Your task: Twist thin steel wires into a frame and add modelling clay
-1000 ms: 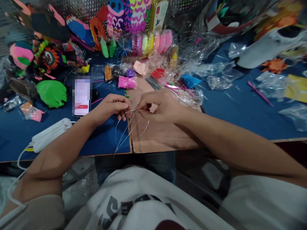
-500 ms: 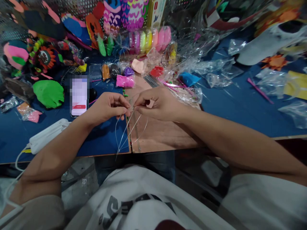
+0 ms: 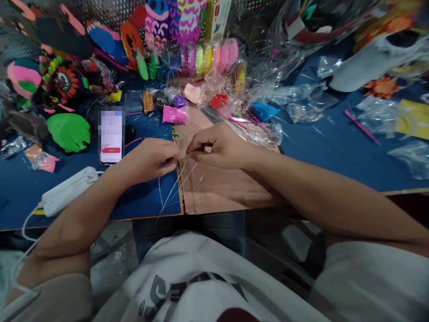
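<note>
My left hand point(image 3: 156, 157) and my right hand point(image 3: 219, 146) meet above the seam between the blue tabletop and a brown board point(image 3: 228, 190). Both are closed in a pinch, fingertips nearly touching. Between them they grip thin silvery wires point(image 3: 173, 187), whose strands hang in a loose loop and come together at a crossing point near the table's front edge. The left fingers are turned down, so their tips are partly hidden. Exactly how the strands run inside the pinches is too small to make out.
A phone point(image 3: 111, 136) and a white power bank point(image 3: 70, 190) with a cable lie left. Beyond the hands are a pink clay packet point(image 3: 174, 114), a red clay lump point(image 3: 219, 100), a blue packet point(image 3: 264, 111) and plastic wrappers. A green clay piece point(image 3: 69, 132) is farther left.
My left hand has rolled over, its back now facing up and its fingers curling down. The hanging wires have shifted slightly left. My right hand has stayed almost in place, still pinching.
</note>
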`<state>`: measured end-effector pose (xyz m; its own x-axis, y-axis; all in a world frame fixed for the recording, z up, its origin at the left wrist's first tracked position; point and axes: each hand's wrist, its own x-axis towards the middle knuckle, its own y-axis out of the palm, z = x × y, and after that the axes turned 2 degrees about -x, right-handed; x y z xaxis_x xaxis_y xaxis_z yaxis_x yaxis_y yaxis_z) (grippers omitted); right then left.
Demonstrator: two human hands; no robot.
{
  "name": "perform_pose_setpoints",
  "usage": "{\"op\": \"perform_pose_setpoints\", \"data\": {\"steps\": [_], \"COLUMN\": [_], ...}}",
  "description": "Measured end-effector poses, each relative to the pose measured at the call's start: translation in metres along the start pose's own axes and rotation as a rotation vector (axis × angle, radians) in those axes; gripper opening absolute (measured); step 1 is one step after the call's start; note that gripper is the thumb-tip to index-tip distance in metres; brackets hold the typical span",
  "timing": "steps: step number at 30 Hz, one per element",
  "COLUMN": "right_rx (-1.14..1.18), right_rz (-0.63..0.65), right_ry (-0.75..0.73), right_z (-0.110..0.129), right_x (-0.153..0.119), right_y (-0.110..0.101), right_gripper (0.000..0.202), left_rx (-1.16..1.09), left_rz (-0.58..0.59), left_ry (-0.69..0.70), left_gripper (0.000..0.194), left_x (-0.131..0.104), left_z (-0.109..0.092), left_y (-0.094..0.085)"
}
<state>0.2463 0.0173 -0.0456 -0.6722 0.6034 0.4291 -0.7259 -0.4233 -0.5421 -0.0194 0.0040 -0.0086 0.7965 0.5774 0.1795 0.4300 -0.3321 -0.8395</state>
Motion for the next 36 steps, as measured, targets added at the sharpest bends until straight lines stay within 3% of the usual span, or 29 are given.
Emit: {"op": "perform_pose_setpoints", "data": {"steps": [2,5,8,12,20,31,36], "right_rx": [0.025,0.081,0.129,0.193,0.241,0.195,0.179], "right_rz": [0.001,-0.002,0.013,0.04,0.035,0.073,0.097], "right_ry": [0.023,0.021,-0.02,-0.038,-0.091,-0.144,-0.148], "right_z": [-0.001,-0.001,-0.002,-0.004,0.005,0.011,0.011], "right_x": [0.0,-0.001,-0.001,0.0,0.002,0.003,0.003], "right_y": [0.001,0.003,0.002,0.002,0.0,-0.002,-0.003], "right_gripper": [0.011,0.009,0.007,0.008,0.009,0.014,0.017], "left_rx": [-0.06,-0.478,-0.911,-1.145,-1.373,-1.341,-1.257], "left_rz": [-0.032,-0.071,0.046,0.131,0.221,0.262,0.25], "left_ry": [-0.059,-0.322,-0.593,-0.764,-0.808,-0.841,-0.758], "left_gripper": [0.013,0.005,0.011,0.013,0.015,0.02,0.015], "left_x": [0.001,0.003,0.006,0.009,0.01,0.008,0.009], "left_z": [-0.001,-0.001,0.002,0.001,-0.002,-0.004,-0.011], "left_y": [0.002,0.007,0.01,0.007,0.008,0.013,0.014]}}
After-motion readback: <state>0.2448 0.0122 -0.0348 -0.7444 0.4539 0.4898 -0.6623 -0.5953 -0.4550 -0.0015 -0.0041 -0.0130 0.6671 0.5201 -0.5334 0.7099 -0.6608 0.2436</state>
